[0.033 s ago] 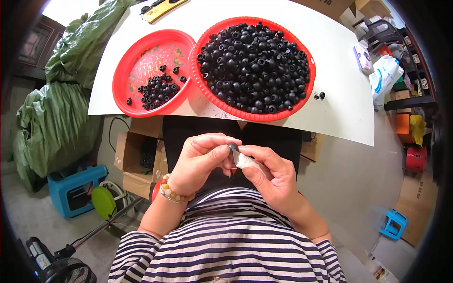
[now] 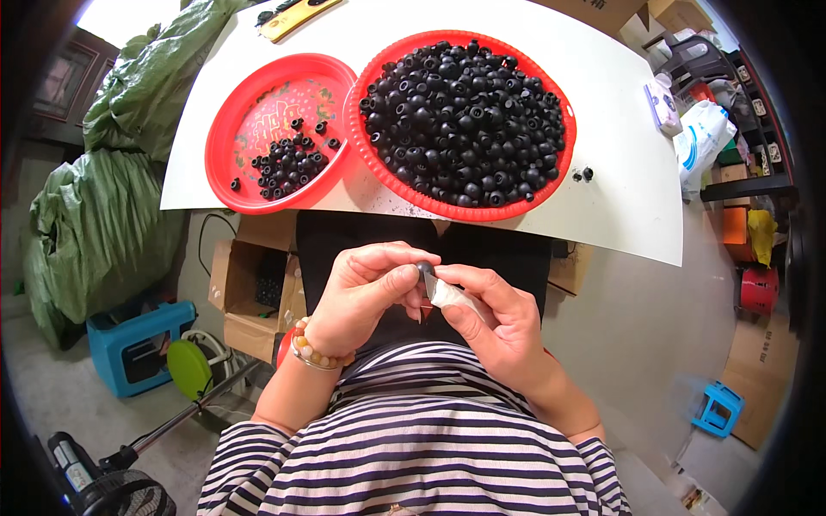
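Observation:
My left hand (image 2: 372, 282) is closed, pinching a small round black plastic cap (image 2: 425, 268) between thumb and fingertips. In my right hand (image 2: 497, 314) is a small blade (image 2: 431, 284) with white wrapping (image 2: 456, 298) round its grip. The blade's thin grey edge lies against the cap, or very near it. Both hands are held above my lap, in front of the table edge. Beyond them a large red basin (image 2: 354, 129) is heaped with similar black caps (image 2: 465, 120). A shallower red tray (image 2: 225, 112) to its left bears a smaller cluster of caps (image 2: 291, 163).
Both red containers stand on a white table (image 2: 632, 202). Two loose black pieces (image 2: 582, 175) lie right of the basin. Below the table sits an open cardboard box (image 2: 249, 292). Blue stools (image 2: 142, 344) and a fan (image 2: 120, 494) stand on the floor; green sacks (image 2: 107, 224) are at left.

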A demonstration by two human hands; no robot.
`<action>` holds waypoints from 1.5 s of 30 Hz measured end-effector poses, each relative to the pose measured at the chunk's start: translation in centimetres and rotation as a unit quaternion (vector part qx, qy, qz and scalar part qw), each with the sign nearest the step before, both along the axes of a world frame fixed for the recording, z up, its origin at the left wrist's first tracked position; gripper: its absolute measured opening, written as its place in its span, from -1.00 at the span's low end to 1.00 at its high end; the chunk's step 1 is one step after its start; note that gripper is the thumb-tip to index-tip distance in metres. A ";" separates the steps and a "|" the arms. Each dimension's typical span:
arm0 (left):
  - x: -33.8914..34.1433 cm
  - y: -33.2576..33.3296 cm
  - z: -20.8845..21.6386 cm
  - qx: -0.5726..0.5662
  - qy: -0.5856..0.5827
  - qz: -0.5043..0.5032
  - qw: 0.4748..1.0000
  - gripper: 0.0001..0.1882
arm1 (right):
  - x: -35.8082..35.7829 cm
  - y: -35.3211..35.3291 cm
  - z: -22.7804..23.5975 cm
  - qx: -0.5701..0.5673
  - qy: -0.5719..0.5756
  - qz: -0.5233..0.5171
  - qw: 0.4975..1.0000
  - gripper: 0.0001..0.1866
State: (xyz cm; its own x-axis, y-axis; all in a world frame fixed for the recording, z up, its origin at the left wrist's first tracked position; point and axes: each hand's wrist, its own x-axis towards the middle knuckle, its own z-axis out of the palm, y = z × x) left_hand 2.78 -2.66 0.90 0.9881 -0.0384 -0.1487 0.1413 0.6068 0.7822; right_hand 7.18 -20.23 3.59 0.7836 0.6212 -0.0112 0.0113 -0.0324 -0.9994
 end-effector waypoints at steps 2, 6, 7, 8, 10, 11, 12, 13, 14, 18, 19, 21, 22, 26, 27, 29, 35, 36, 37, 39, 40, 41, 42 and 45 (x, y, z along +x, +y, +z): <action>-0.1 0.1 0.1 0.014 -0.006 0.001 1.000 -0.79 | 0.0 0.1 0.1 -0.003 -0.012 0.001 1.000 -0.72; -0.1 0.2 0.4 0.040 -0.010 -0.006 0.999 -0.79 | -0.1 0.0 0.2 0.010 -0.004 0.000 1.000 -0.73; -0.2 0.2 0.4 0.038 -0.010 -0.006 0.999 -0.79 | -0.1 0.1 0.1 0.012 -0.003 0.001 1.000 -0.73; -0.2 0.2 0.4 0.035 -0.009 -0.006 0.999 -0.79 | -0.2 0.1 0.1 0.013 -0.003 0.001 1.000 -0.73; -0.2 0.2 0.3 0.019 -0.003 -0.006 1.000 -0.80 | -0.2 0.2 -0.1 0.028 -0.005 0.000 1.000 -0.73; -0.2 0.1 0.3 0.005 0.001 -0.005 1.000 -0.80 | -0.3 0.3 -0.1 0.035 -0.006 -0.001 0.999 -0.73; -0.2 0.0 0.3 -0.009 0.005 -0.004 1.000 -0.80 | -0.3 0.4 -0.1 0.038 -0.003 -0.001 0.999 -0.73; -0.2 0.0 0.3 -0.002 0.002 0.000 1.000 -0.80 | -0.3 0.4 0.0 0.041 0.000 -0.001 0.999 -0.73; -0.3 0.0 0.3 0.006 -0.002 0.005 1.000 -0.80 | -0.3 0.5 0.1 0.044 0.003 -0.001 0.999 -0.74; -0.1 -0.1 0.3 0.041 -0.030 0.022 0.998 -0.80 | -0.5 0.8 0.2 0.052 0.015 -0.013 0.998 -0.74; -0.1 -0.1 0.4 0.050 -0.035 0.025 0.998 -0.81 | -0.6 0.8 0.2 0.051 0.021 -0.015 0.998 -0.74; -0.1 -0.2 0.5 0.066 -0.046 0.031 0.996 -0.81 | -0.6 0.9 0.2 0.046 0.024 -0.020 0.998 -0.74; -0.1 -0.2 0.5 0.071 -0.047 0.034 0.996 -0.81 | -0.7 0.9 0.2 0.043 0.022 -0.022 0.999 -0.74; -0.1 -0.3 0.5 0.062 -0.051 0.042 0.996 -0.82 | -0.9 1.1 0.1 0.030 0.022 -0.033 0.999 -0.74; -0.1 -0.3 0.5 0.054 -0.051 0.043 0.996 -0.82 | -0.9 1.2 0.2 0.038 0.017 -0.029 0.999 -0.74; -0.2 -0.3 0.5 0.003 -0.041 0.044 0.998 -0.82 | -0.7 1.3 0.3 0.054 0.007 -0.019 0.998 -0.74; -0.2 -0.3 0.2 0.070 -0.082 0.051 0.993 -0.81 | -0.5 1.1 0.1 0.020 -0.014 -0.022 0.999 -0.74; -0.2 -0.4 0.1 0.087 -0.081 0.053 0.991 -0.80 | -0.5 1.1 0.1 0.027 -0.003 -0.025 0.999 -0.74; -0.2 -0.5 0.0 0.067 -0.079 0.053 0.993 -0.79 | -0.5 1.2 0.1 0.035 0.008 -0.028 0.999 -0.74; -0.2 -0.9 0.5 0.005 -0.053 0.054 0.997 -0.81 | -0.4 1.2 0.2 0.034 0.000 -0.025 0.999 -0.74; -0.2 -1.0 0.6 -0.026 -0.040 0.054 0.997 -0.82 | -0.4 1.2 0.1 0.045 0.001 -0.026 0.999 -0.73; -0.2 -1.0 0.6 -0.045 -0.032 0.055 0.997 -0.82 | -0.4 1.3 0.0 0.055 0.001 -0.026 0.998 -0.73; -0.1 -1.0 0.4 -0.064 -0.025 0.056 0.996 -0.81 | -0.4 1.3 0.0 0.066 0.002 -0.026 0.997 -0.72; -0.1 -0.9 0.4 -0.092 -0.010 0.054 0.994 -0.80 | -0.5 1.2 0.2 0.055 0.010 -0.014 0.998 -0.70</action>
